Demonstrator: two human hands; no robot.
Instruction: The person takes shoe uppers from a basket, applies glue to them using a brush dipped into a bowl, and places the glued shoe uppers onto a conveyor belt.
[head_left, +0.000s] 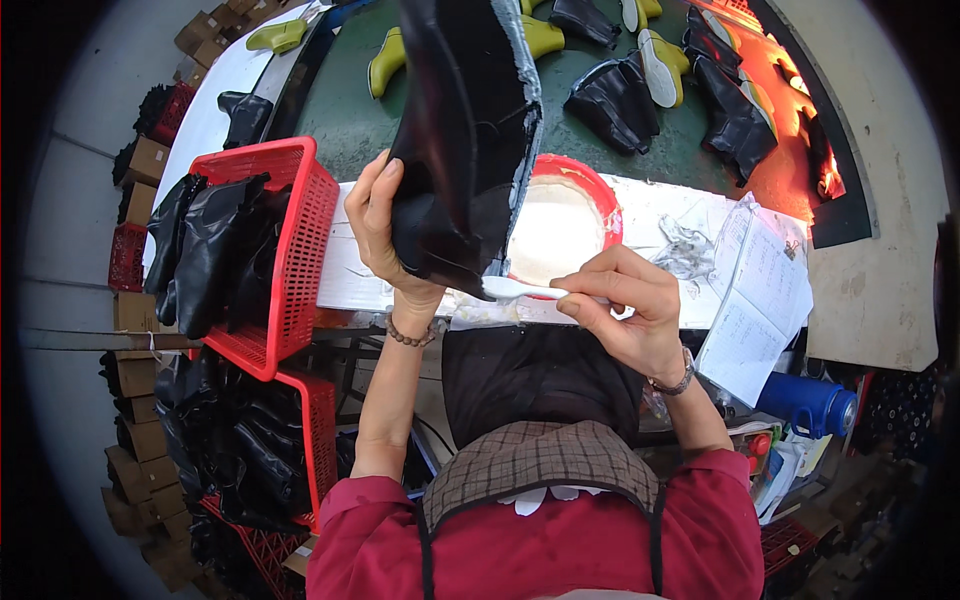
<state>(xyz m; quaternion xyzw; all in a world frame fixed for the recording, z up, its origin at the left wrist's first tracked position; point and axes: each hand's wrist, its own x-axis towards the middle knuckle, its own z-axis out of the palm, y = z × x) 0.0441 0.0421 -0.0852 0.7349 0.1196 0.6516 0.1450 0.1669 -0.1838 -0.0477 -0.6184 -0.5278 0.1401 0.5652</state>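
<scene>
A black leather boot upper (460,150) is raised before me, tilted, with a whitish coating along its right edge. My left hand (375,220) is closed round the lower left side of it. Between the thumb and fingers of my right hand (630,300) is a small white-handled brush (525,289). The brush's tip meets the lower corner of the upper; its bristles are not clearly visible. Right behind the upper stands a red-rimmed tub (607,205) of white paste, partly hidden by it.
A red basket (318,215) of black boot uppers stands at left, with another red basket (318,440) below. Several black uppers and yellow-green boot forms (660,68) lie on the green table (335,130). At right are an open notebook (755,300) and a blue bottle (808,405).
</scene>
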